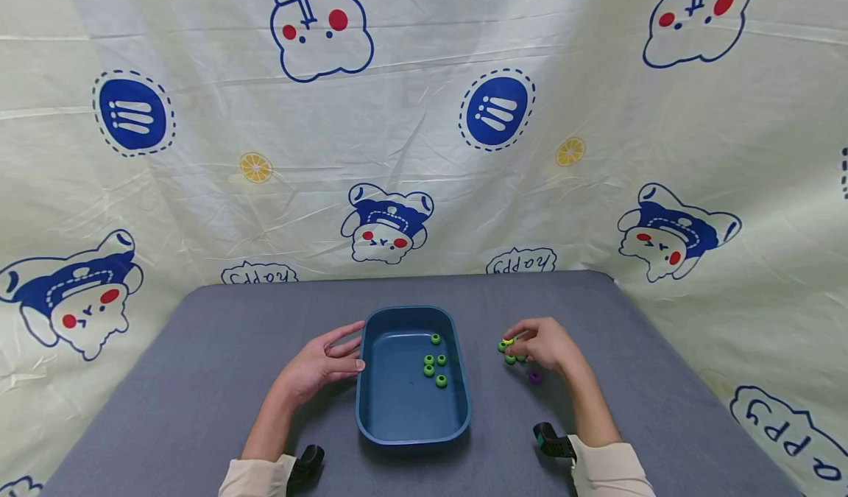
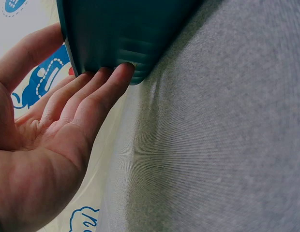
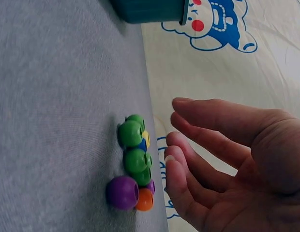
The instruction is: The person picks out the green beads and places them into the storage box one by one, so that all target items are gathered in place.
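A blue rectangular tray (image 1: pixel 392 405) stands on the table with several green beads (image 1: pixel 441 381) inside, toward its right side. My left hand (image 1: pixel 316 366) touches the tray's left side; in the left wrist view its fairly straight fingers (image 2: pixel 99 96) rest against the outer wall. To the right of the tray lies a small cluster of beads: green beads (image 3: pixel 136 160), a yellow bead (image 3: pixel 147 138), a blue bead (image 3: pixel 142 145), an orange bead (image 3: pixel 145 199) and purple beads (image 3: pixel 122 192). Just above this cluster, my right hand (image 1: pixel 548 344) has loosely bent fingers, with nothing visible between them.
The grey cloth-covered table (image 1: pixel 265 313) reaches back to a pale printed curtain (image 1: pixel 424 136). Both wrists wear black straps, and the light sleeves (image 1: pixel 609 471) end close behind them.
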`<state>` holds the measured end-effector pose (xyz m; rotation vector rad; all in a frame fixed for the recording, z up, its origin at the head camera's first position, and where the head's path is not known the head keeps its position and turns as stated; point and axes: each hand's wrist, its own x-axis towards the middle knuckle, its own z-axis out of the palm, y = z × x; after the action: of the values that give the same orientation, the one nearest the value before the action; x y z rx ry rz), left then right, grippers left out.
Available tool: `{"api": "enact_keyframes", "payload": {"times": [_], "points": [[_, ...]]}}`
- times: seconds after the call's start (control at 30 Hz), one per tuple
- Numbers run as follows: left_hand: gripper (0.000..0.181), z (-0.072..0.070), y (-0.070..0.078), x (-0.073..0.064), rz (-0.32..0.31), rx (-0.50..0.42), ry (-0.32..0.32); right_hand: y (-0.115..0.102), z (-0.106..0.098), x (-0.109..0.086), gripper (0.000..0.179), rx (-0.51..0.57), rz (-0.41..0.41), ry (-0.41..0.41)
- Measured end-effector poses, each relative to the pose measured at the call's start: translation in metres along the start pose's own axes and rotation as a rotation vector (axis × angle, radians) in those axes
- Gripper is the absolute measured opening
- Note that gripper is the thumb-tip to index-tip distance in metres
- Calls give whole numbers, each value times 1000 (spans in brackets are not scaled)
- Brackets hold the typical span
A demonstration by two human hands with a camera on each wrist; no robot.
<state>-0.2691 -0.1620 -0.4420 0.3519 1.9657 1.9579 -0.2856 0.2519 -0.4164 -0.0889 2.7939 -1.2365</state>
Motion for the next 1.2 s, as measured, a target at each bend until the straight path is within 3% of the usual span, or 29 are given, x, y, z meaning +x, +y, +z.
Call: {"api": "enact_keyframes", "payload": {"times": [0.47,1.2], "points": [[75,1,0,1,-8,9,21,12,3,6,18,-46,16,16],[74,1,-2,2,-13,-3,23,17,8,6,23,-121,-9,4]]}}
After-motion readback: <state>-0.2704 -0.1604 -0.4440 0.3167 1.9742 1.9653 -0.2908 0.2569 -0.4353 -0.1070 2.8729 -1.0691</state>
